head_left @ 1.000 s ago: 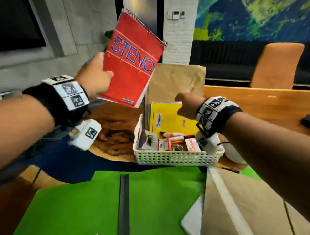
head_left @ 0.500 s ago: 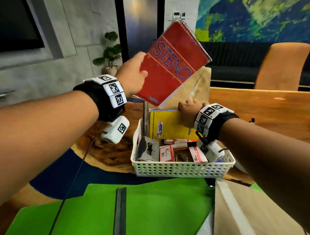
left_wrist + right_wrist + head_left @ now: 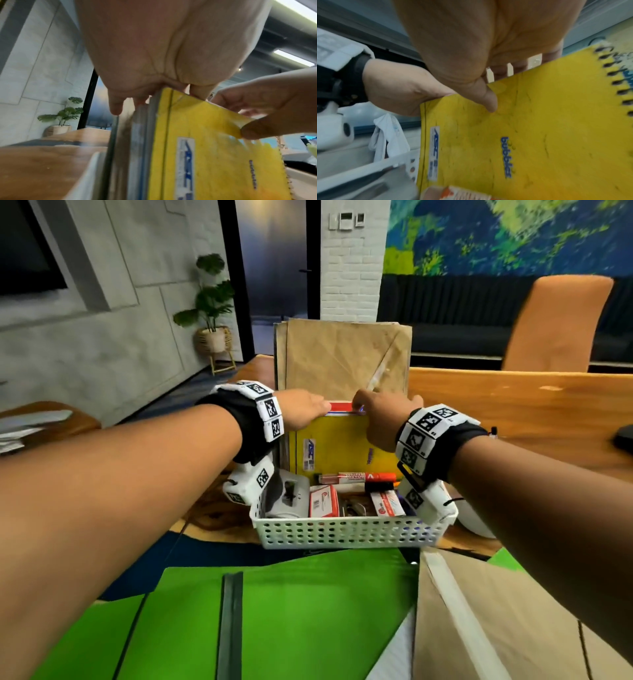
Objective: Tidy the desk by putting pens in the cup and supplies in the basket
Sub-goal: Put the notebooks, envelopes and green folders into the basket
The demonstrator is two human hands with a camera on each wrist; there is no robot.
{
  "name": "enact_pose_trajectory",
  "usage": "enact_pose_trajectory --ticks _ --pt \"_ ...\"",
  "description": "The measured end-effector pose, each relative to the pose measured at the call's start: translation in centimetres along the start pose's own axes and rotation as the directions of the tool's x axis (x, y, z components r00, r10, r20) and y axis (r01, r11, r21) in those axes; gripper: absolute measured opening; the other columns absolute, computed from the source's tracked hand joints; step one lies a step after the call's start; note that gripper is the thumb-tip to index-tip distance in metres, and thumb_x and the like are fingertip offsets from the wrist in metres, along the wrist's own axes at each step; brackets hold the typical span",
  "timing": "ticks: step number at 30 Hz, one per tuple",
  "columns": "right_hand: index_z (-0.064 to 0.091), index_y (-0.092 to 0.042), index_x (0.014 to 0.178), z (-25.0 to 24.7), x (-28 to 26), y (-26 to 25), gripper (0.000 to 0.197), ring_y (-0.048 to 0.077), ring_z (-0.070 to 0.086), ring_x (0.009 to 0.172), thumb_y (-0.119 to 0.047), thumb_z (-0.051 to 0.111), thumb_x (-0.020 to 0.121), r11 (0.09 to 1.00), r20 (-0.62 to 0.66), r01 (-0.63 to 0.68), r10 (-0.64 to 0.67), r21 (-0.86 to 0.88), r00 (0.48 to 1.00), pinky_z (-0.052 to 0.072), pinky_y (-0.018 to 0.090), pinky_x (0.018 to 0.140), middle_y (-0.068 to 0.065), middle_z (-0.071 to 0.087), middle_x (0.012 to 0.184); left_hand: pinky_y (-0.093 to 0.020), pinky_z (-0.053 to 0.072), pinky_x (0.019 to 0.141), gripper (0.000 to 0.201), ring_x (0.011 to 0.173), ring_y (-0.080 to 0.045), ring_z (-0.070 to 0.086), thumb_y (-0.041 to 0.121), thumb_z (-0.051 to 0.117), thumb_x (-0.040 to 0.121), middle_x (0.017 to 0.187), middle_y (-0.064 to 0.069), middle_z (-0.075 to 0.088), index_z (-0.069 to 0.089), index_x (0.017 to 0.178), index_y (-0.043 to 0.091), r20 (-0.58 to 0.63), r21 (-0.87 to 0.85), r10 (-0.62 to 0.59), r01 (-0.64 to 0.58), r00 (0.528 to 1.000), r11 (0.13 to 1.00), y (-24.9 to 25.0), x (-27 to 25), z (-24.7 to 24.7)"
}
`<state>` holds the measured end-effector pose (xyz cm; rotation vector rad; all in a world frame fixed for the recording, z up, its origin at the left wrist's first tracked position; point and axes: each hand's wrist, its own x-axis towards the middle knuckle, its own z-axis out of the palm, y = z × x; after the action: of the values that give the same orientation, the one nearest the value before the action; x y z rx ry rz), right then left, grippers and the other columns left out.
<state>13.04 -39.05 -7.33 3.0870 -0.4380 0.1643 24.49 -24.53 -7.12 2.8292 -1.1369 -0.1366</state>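
Red card shows as a thin strip at the top of the stack standing in the basket: the red notebook [image 3: 342,407] stands upright behind the yellow notebook [image 3: 342,446], in front of the brown envelopes [image 3: 346,357], just above the middle of the head view. Only its upper edge is visible, between the two hands. The left hand [image 3: 301,412] rests on that upper edge from the left, fingers curled down over the top of the stack; in the left wrist view its fingertips [image 3: 116,108] reach behind the yellow cover, but whether they clamp the red notebook or only press on it cannot be told. The right hand [image 3: 383,419] pinches the top of the yellow notebook, its thumb [image 3: 489,102] flat on the front cover and the fingers behind.

Both notebooks stand at the back of the white perforated basket [image 3: 342,534], at the centre of the head view. In front of them lie a red-and-white board marker [image 3: 356,477], a grey stapler [image 3: 291,494] at the left and small red-and-white boxes [image 3: 323,501].

Below the basket, a green folder [image 3: 291,611] with a dark spine fills the lower middle, and a brown envelope [image 3: 496,621] covers the lower right. The wooden table [image 3: 513,405] runs to the right, with an orange chair [image 3: 555,323] behind it and a potted plant [image 3: 212,309] at the upper left.
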Motion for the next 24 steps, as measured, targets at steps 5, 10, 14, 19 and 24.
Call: enact_pose_trajectory --ticks 5,10,14,19,24 --pt "0.049 -0.038 0.129 -2.4 -2.0 1.0 0.051 0.030 0.046 0.120 -0.021 0.065 0.084 1.000 -0.158 -0.022 0.024 0.011 0.987 0.038 0.048 0.096 0.002 0.051 0.128 -0.028 0.028 0.117 0.065 0.146 -0.022 0.038 0.052 0.043 0.103 0.162 -0.007 0.036 0.035 0.156 0.017 -0.159 -0.252 -0.089 0.046 0.983 0.967 -1.0 -4.0 -1.6" --pt "0.061 -0.031 0.117 -4.2 -10.9 1.6 0.037 0.019 0.065 0.097 -0.030 0.076 0.083 0.969 0.130 0.214 -0.230 0.125 0.964 0.054 0.039 0.087 -0.008 0.068 0.104 -0.017 0.052 0.077 0.021 0.090 -0.001 0.068 0.032 0.064 0.098 0.106 0.008 0.073 0.069 0.118 0.026 -0.109 -0.557 0.059 -0.110 0.992 0.823 1.4 -15.9 -1.5" --pt "0.060 -0.038 0.111 -2.8 -20.3 1.6 0.039 0.003 0.066 0.082 -0.041 0.080 0.077 0.951 0.449 0.279 -0.308 0.130 0.839 0.054 0.024 0.075 -0.017 0.068 0.094 -0.016 0.050 0.087 0.041 0.097 0.009 0.064 0.043 0.076 0.086 0.109 0.019 0.071 0.065 0.124 0.035 0.397 -0.334 0.230 -0.094 0.889 0.938 1.4 -25.2 2.1" --pt "0.055 -0.036 0.112 -0.3 -30.0 0.7 0.040 0.003 0.059 0.081 -0.050 0.072 0.079 0.931 0.624 0.341 -0.345 0.131 0.701 0.047 0.019 0.070 -0.018 0.063 0.096 -0.025 0.040 0.106 0.091 0.123 -0.001 0.047 0.074 0.074 0.067 0.132 0.022 0.044 0.037 0.145 0.047 0.508 0.037 0.075 -0.109 0.858 0.993 -0.8 -33.4 7.1" --pt "0.054 -0.037 0.108 2.0 -36.3 -0.1 0.042 0.008 0.058 0.087 -0.056 0.071 0.076 0.936 0.579 0.314 -0.346 0.159 0.738 0.053 0.025 0.078 -0.017 0.061 0.101 -0.019 0.043 0.095 0.118 0.116 -0.003 0.050 0.076 0.078 0.058 0.134 0.017 0.043 0.016 0.154 0.048 0.450 -0.029 -0.074 0.098 0.890 0.995 -1.7 -38.2 9.0"
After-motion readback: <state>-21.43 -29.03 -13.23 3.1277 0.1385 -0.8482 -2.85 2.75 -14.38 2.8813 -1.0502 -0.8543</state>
